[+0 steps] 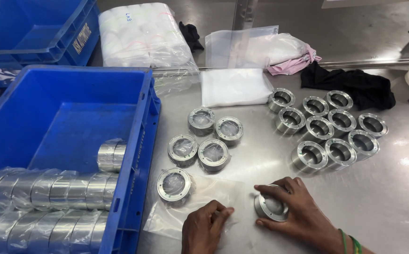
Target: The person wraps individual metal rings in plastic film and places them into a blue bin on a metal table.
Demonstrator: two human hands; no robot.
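Observation:
My right hand (298,211) grips a bare metal ring (271,207) resting on the steel table (392,197). My left hand (205,228) lies beside it, fingers curled on the edge of a clear plastic bag (199,197) spread flat on the table. One bagged ring (174,184) sits at that bag's far left corner. Several more bagged rings (206,138) stand in a cluster beyond. Several unwrapped rings (329,127) are grouped to the right.
A blue crate (138,141) at the left holds rows of bagged rings (49,207). Another blue crate (40,33) stands behind it. Stacks of clear bags (235,87), a white wrapped bundle (143,35), a black cloth (354,84) and a pink cloth (293,63) lie at the back.

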